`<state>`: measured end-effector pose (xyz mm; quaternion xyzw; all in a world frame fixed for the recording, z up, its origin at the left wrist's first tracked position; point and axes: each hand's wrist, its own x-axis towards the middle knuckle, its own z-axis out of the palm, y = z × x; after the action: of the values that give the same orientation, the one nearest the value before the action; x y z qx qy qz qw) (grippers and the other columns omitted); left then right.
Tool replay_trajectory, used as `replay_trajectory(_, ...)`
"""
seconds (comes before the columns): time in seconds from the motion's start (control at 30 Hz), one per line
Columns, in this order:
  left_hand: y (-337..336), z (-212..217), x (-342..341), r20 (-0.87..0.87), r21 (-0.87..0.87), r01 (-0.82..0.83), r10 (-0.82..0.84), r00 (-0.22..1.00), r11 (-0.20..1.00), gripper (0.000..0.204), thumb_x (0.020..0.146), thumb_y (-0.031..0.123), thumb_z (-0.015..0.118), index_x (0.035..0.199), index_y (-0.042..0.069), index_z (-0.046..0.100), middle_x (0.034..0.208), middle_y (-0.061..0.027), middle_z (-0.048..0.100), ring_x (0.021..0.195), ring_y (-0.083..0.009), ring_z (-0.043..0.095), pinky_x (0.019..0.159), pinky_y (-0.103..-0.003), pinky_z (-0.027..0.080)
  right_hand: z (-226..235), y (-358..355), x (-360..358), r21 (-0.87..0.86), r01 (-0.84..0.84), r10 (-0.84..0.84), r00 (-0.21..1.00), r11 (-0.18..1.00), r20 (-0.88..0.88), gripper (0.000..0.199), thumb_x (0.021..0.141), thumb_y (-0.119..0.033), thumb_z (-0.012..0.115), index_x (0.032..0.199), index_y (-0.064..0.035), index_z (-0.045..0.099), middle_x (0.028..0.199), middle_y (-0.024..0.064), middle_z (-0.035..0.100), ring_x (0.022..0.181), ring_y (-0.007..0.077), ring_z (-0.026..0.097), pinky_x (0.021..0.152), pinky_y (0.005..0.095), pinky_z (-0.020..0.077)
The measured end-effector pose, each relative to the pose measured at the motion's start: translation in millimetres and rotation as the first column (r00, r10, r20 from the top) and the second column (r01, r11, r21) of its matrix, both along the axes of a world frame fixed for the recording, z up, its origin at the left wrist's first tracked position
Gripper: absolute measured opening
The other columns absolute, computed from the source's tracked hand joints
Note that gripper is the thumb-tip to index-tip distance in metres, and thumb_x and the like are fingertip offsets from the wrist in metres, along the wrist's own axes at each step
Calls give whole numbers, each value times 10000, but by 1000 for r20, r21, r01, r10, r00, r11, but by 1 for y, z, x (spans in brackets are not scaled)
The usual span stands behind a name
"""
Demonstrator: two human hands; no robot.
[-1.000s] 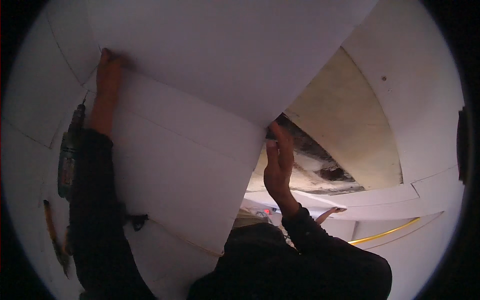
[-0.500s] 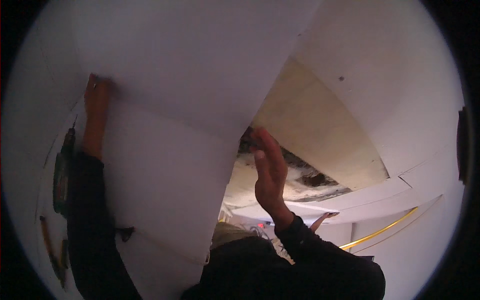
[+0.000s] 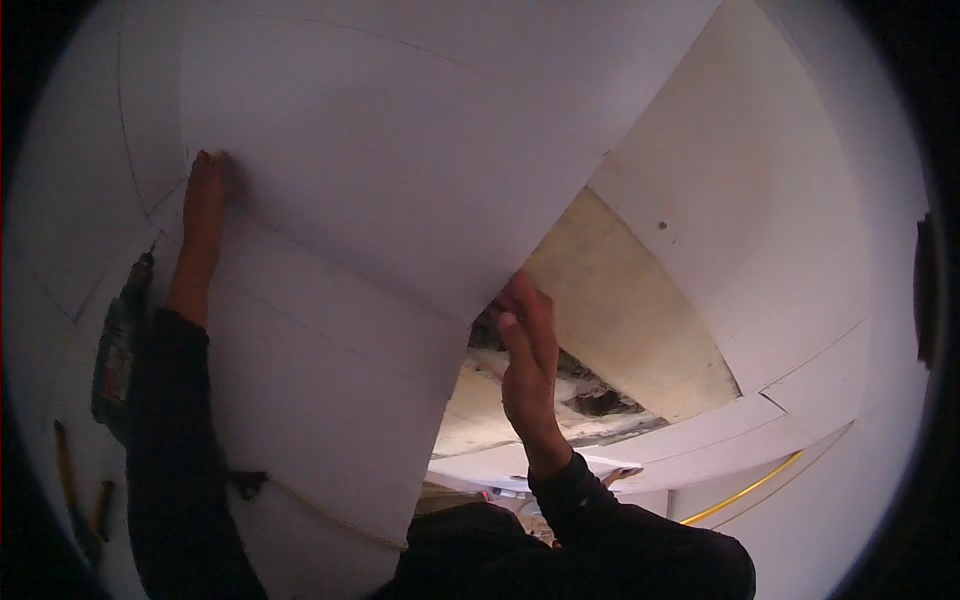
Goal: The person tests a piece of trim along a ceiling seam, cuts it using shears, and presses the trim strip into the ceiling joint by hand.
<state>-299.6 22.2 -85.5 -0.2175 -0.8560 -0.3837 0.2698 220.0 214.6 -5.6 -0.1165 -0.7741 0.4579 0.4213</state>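
Far lower left there's a slim orange-handled tool (image 3: 64, 465), then a dark green power drill with a thin bit (image 3: 113, 365). Next over, the left grip (image 3: 205, 188) is up against a big flat white panel (image 3: 410, 150), at the left end of its lower seam; fingers are too dark to tell if they're pinching or just pressing. Panel fills the upper middle of the frame. My read: it's being steadied at both ends, so shifting it would call for both hands moving together. The right grip (image 3: 528, 365), centre, has its fingertips at the panel's slanted edge near the lower corner, can't tell if it's pinching. Just right, a beige opening (image 3: 625, 300) with dark rubble, then a bright yellow tube (image 3: 745, 489) lower right.
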Motion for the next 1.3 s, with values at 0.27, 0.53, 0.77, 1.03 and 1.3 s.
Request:
replay_trajectory(0.27,0,3,-9,-208,-406,-64,-24,978,912,454,1088,242,539,1463,-7,602,1508,-250,593,1340,-362,622,1124,-405,496,20,11,26,-132,-31,17,994,991,-106,473,1110,-225,545,1535,-17,544,1518,147,583,1427,269,543,1125,445,491)
replay_trajectory(0.53,-4,17,17,71,424,205,-258,964,882,605,1075,360,632,1565,20,532,1380,-157,691,1177,-228,677,1002,-342,536,30,25,45,-137,-11,1,998,990,-70,412,1120,-205,539,1475,-7,607,1458,149,642,1357,253,610,1086,424,521)
replay_trajectory(0.77,-4,31,52,184,790,233,-581,793,567,573,1059,263,673,1551,6,530,1422,-136,644,1178,-217,659,969,-335,553,-8,20,38,-180,-23,29,999,983,34,363,1126,-151,532,1442,0,626,1400,145,684,1335,239,614,1130,370,457)
replay_trajectory(1.03,1,38,57,224,365,179,-272,936,914,655,1079,353,605,1618,30,423,1624,-149,460,1389,-296,547,1038,-404,538,-64,5,30,-46,101,-87,968,994,234,395,1105,-121,557,1490,-40,588,1393,160,666,1276,257,629,1061,383,495)
replay_trajectory(1.3,19,71,106,396,746,65,-521,756,662,599,1089,440,573,1583,116,470,1471,-34,591,1319,-194,567,1079,-433,510,-74,1,23,14,62,-64,977,998,203,448,1073,-45,539,1519,-82,563,1419,182,625,1259,267,624,1020,374,513)
